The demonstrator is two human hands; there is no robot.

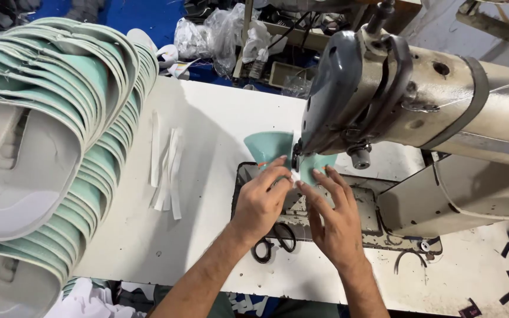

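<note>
My left hand (261, 197) and my right hand (334, 213) press side by side on a mint-green curved piece (269, 147) under the head of a worn cream sewing machine (419, 100). The fingertips of both hands pinch the piece and a small white strip right at the needle area (296, 168). The piece fans out to the left and to the right of the needle. The needle itself is hidden behind the machine head.
A tall stack of mint-green and grey shaped pieces (48, 135) fills the left. Several white strips (166, 171) lie on the white table (207, 118). Black scissors (272, 241) lie below my left wrist. Plastic bags and clutter sit beyond the table's far edge.
</note>
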